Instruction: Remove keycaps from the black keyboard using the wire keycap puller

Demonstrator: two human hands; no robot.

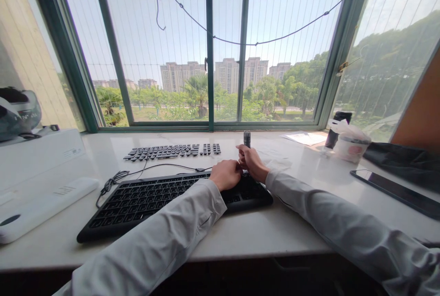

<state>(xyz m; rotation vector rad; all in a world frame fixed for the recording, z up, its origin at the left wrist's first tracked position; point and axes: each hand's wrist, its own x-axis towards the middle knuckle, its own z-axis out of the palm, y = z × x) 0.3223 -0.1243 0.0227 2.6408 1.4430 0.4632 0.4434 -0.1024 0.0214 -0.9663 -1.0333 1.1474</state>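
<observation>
A black keyboard (147,200) lies on the desk, its key sockets bare of keycaps. Over its right part, my right hand (252,162) is wrapped round an upright black cylindrical tool (247,138). Only the tool's top end shows above my fist; its lower end is hidden. Close against it, my left hand (225,174) rests on the keyboard with fingers curled. Whatever those fingers pinch is out of sight. Behind the keyboard, loose black keycaps (165,151) are laid out in rows like a keyboard layout.
A cable (118,177) lies coiled beyond the keyboard's left end. At left are a white device (48,206), a white box (41,156) and a helmet (20,110). To the right lie a phone (395,190), a bagged cup (350,145), papers (304,138) and a black cloth item (402,161).
</observation>
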